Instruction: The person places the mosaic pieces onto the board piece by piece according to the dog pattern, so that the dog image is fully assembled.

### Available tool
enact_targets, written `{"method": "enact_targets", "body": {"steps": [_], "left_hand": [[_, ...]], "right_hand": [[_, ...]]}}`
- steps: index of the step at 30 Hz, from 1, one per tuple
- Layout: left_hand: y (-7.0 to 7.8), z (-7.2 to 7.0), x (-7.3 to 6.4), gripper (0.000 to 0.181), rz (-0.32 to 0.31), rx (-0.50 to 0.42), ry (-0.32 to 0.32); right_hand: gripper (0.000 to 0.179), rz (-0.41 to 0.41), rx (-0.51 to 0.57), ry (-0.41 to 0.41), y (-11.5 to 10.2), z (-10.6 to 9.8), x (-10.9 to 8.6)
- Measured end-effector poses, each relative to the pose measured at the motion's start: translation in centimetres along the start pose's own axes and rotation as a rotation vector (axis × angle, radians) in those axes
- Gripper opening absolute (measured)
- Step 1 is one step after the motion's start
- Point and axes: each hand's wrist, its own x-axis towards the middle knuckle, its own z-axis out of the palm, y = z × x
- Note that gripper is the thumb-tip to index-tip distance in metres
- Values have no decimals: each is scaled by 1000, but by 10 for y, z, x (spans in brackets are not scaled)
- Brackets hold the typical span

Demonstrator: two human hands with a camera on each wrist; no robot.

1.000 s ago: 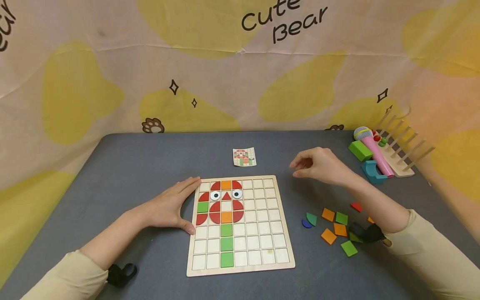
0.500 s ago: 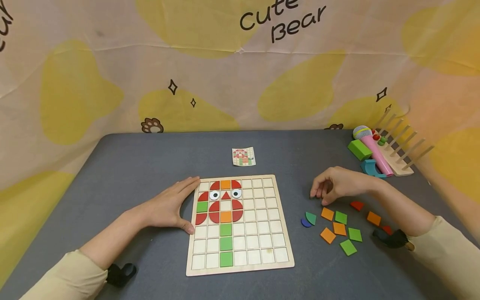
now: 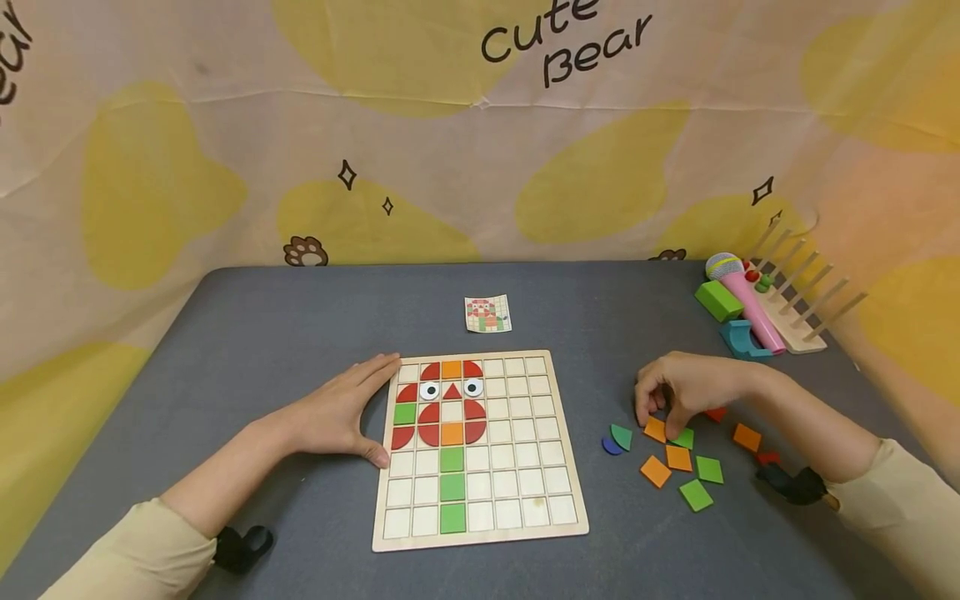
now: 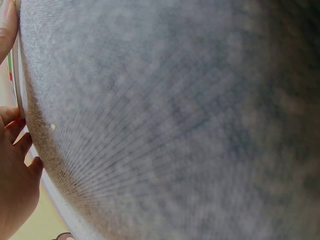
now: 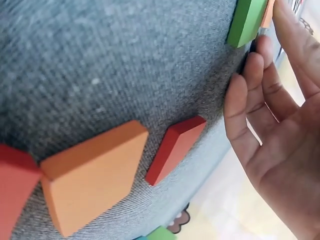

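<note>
My left hand (image 3: 337, 408) lies along the left side of a wooden grid board (image 3: 517, 533), fingers stretched to the top corner and thumb lower on the edge. In the left wrist view, its fingers (image 4: 17, 135) show at the board's edge. Red, orange and green tiles and two round eyes form a pattern in the board's left half. To the board's right, my right hand (image 3: 693, 387) pinches an orange square tile (image 3: 655, 430) between thumb and fingertips, down among the loose tiles. A green tile (image 5: 247, 22) lies beside these fingers in the right wrist view.
More loose tiles surround the right hand, including a blue piece (image 3: 611, 447) and an orange square (image 3: 747, 437). Behind the board lies a small pattern card (image 3: 487, 314). A pink toy microphone (image 3: 753, 312), green block (image 3: 718, 301) and pegged wooden stand (image 3: 813, 337) occupy the back right.
My right hand has moved right and down from beside the board's top right corner to the loose tiles, its fingers now around an orange square. The left hand has stayed put.
</note>
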Motion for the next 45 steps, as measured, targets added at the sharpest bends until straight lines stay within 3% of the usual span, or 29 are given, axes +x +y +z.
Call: {"method": "enact_targets", "body": {"steps": [6,16,25,35,45], "left_hand": [[1,1,0,132,-3,-2,-1],[0,0,0,133,-12,-1,-4],[0,1,1,133,-9,10,-1],[-1,1,0,133,2,3,2],[0,-1,-1,133,-7,-3,-3]], "right_hand": [[22,-7,-107,18,-6,3,3],[25,48,-133,30,-11,5,4],[17,107,-100,33,-18,1,5],[9,20,-130,104,-31,-7,21],[10,-51,-184,230,-53,2,57]]}}
